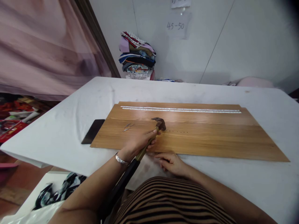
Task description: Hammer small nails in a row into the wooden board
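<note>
White surface [58,133], brown wood-grain board [198,144].
L hand [143,140] grips black-handled claw hammer [131,168] nr head [160,123], prob. for control; R hand [174,164] by board, fingers' hold unclear.

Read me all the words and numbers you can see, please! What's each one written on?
"45-50": handwritten on the sheet on the wall.
Upper sheet, above that one: cut off by the picture's edge, so I can't read its writing.
White strips on the wooden board: tiny marks, too small to read.
</note>
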